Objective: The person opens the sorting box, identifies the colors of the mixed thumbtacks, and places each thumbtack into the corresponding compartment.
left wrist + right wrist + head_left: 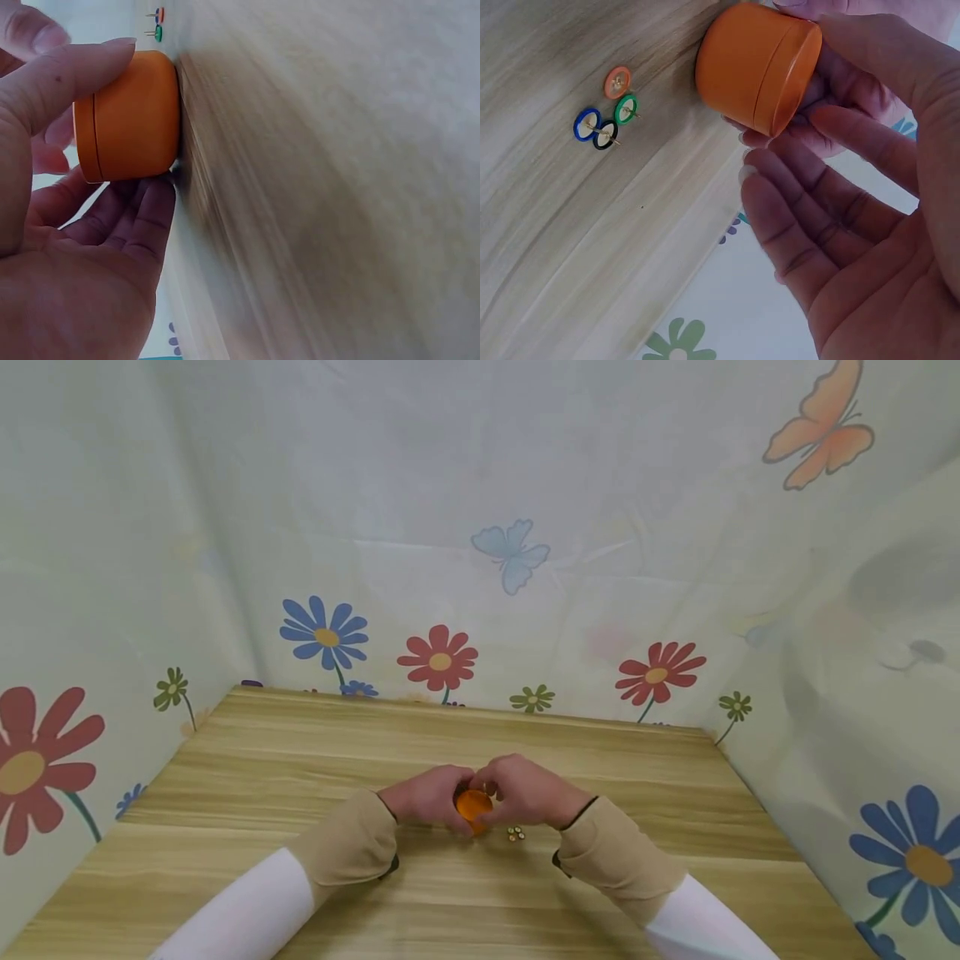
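A round orange container (475,807) with a lid seam near its top stands on the table. My left hand (431,797) grips its side, thumb on one flank and fingers curled on the other, as the left wrist view (90,255) shows. My right hand (528,791) is beside the lid (789,79), its thumb tip (840,30) right at the rim and index finger near the lid's face. The other right fingers (810,202) are loosely extended below the container. Several flat thumbtacks (606,135) with blue, black, green and orange rims lie by the right hand, pins up.
The wood-grain table (360,735) runs back to a pale cloth wall (390,485) printed with flowers and butterflies. Similar cloth hangs on the left and right sides. A small dark purple object (252,683) shows at the table's far left corner.
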`<state>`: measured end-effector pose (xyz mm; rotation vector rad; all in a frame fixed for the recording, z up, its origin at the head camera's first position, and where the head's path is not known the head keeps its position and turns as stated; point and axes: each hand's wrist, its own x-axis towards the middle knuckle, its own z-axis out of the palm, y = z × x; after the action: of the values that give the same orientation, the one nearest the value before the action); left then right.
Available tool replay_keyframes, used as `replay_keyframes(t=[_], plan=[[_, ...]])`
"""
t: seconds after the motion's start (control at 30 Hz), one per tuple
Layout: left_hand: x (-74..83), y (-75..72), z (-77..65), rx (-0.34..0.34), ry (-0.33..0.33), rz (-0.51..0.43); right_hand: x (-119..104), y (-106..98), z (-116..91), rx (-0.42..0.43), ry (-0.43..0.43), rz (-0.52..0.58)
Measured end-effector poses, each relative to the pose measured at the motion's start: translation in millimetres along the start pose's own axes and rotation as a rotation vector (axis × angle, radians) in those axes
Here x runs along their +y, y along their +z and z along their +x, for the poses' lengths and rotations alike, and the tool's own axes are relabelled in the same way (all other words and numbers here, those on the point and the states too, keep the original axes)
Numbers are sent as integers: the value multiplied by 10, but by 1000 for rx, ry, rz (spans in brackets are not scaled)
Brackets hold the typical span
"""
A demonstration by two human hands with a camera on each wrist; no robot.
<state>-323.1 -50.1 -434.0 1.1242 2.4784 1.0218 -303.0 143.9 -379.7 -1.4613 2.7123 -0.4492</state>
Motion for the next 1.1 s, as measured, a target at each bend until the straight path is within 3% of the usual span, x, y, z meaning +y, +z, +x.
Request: replay_keyframes(t=[0.23,0.67,0.87,1.1], plan=[[6,-7,7,13,50,5,1,17,38,-33,11,-47],[-164,55,46,13,22,-34,-52,69,142,-45,-16,-75],[-120,40,31,19,54,-34,-74,37,177,-83,45,-101],[-100,28,15,11,56,9,-68,45,207,-107,39,-109]])
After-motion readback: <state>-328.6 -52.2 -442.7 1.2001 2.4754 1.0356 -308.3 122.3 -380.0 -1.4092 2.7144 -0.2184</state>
